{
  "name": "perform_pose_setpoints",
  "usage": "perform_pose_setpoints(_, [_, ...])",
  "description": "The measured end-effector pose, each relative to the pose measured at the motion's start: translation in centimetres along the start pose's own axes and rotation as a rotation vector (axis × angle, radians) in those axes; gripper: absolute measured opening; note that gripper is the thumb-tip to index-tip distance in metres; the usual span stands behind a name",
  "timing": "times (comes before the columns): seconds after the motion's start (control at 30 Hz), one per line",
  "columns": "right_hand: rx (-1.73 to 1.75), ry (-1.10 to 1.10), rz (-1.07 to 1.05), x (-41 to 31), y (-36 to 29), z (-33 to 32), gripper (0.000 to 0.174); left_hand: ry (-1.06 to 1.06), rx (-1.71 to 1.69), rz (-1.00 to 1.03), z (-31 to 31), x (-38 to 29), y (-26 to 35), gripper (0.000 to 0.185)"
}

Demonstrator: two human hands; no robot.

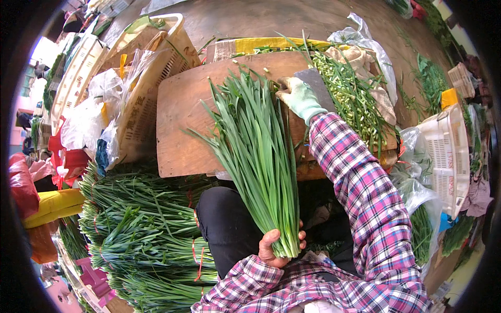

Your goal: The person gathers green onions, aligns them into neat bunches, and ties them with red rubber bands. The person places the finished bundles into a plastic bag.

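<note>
A long bunch of green garlic chives slants from my lap up over a wooden board, its leaf tips on the board. My bare left hand is wrapped around the pale stem ends, near my body. At the far end, my right hand, in a pale green glove, is beside the leaf tips with its fingers curled. Whether it grips any leaves cannot be made out. A flat dark grey plate, perhaps a cleaver blade, lies partly behind the gloved hand, and its handle is not visible.
Cut stem pieces are heaped right of the board, beside a beige cloth. Tied chive bundles are stacked at my left. Plastic crates with clear bags stand beyond them. Another white crate is at the right.
</note>
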State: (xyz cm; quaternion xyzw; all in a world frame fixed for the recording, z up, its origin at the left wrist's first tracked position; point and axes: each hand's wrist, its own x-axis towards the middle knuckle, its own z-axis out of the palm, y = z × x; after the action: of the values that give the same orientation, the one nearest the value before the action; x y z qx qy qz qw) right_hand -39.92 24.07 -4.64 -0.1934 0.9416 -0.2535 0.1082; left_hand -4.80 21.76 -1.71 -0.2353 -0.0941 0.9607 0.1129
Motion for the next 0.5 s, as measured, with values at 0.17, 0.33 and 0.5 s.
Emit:
perform_pose_setpoints(0.17, [-0.418,0.061,-0.154,1.8,-0.3,0.9,0.023,0.007,0.008,-0.03,0.5,0.1,0.1,0.063])
perform_pose_setpoints(0.33, [-0.472,0.073,-0.276,2.4,-0.3,0.9,0.012,0.059,0.039,-0.044,0.3,-0.2,0.1,0.064])
perform_pose_setpoints(0.5, [-0.562,0.115,-0.455,3.0,0.2,1.2,0.01,0.091,0.031,-0.047,0.1,-0.3,0.1,0.059])
